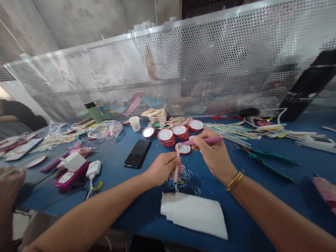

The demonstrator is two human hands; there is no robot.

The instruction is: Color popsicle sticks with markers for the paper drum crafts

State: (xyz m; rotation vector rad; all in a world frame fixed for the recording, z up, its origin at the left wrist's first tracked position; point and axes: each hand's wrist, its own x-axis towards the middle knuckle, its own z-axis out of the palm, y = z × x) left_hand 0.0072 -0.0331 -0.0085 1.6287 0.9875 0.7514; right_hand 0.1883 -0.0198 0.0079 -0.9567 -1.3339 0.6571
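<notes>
My left hand pinches a flat wooden craft stick, held nearly upright above the blue table. In my right hand is a slim pink pen, lying almost level with its tip pointing left at the stick's top end. Whether the tip touches the wood I cannot tell. Just behind the stick lies a round white disc with a red rim. Small coloured rubber bands are heaped beneath my hands. A folded white cloth or paper lies nearest to me.
Stacked red-rimmed discs, a paper cup and wooden sticks stand behind. A black phone and white charger lie left, green-handled pliers right. Perforated metal panel borders the back. Another person's hand is far left.
</notes>
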